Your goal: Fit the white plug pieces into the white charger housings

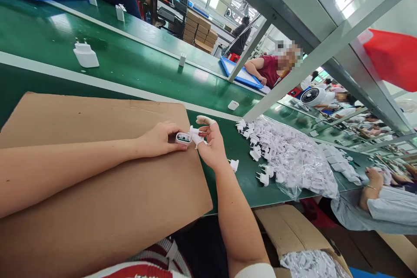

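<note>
My left hand point(161, 139) has its grip closed on a small white charger shell point(183, 138), over the edge of the cardboard sheet point(97, 117) on the green worktop point(146, 69). My right hand point(213, 145) pinches a white plug piece point(195, 135), which touches the shell's end. A heap of plug pieces point(286, 156) lies near, on the right.

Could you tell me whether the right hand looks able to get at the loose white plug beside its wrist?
Probably yes: the loose plug lies on the green table beside the right hand with nothing between, though that hand pinches a white part.
</note>
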The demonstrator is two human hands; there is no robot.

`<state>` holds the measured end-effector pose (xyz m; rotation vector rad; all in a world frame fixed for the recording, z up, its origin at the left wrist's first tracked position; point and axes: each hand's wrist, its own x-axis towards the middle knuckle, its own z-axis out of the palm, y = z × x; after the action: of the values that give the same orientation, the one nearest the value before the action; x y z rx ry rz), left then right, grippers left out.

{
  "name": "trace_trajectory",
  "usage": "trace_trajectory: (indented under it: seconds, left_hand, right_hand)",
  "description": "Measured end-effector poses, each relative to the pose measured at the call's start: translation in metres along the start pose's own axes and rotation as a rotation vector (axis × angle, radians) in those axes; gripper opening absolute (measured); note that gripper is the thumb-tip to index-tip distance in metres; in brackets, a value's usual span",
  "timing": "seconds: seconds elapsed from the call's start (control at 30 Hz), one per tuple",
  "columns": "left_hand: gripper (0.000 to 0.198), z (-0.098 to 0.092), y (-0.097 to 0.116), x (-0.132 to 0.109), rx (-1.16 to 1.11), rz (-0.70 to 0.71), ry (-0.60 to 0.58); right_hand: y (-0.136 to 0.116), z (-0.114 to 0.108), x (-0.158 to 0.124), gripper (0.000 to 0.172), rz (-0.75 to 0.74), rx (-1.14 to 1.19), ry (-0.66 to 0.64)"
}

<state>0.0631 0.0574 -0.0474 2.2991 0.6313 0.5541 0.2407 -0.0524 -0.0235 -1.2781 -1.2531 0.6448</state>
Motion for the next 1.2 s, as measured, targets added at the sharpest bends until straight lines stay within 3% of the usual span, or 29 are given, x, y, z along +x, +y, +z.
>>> trace_trajectory:
  seconds: [0.33,0.5,0.7,0.9,1.2]
  left_hand:
    - [0.041,0.002,0.000,0.000,-0.002,0.006,0.008]
    - [0.034,0.001,0.002,-0.001,0.011,0.052,0.005]
    - [0.030,0.002,0.001,-0.001,-0.006,0.067,0.007]
    - [0.029,0.003,-0.002,-0.001,-0.012,0.108,0.004]
    - [0.027,0.003,-0.004,0.001,-0.034,0.114,0.000]
  right_hand:
    - [-0.004,-0.001,-0.001,0.016,-0.057,-0.061,0.021]
    - [0.000,-0.004,-0.002,0.029,-0.002,-0.019,-0.084]
    - [-0.008,-0.004,-0.007,0.015,-0.175,-0.400,0.047]
    - [-0.002,0.008,-0.007,0.032,-0.248,-0.622,-0.071]
    - [-0.014,0.013,-0.005,0.036,-0.243,-0.806,-0.178]
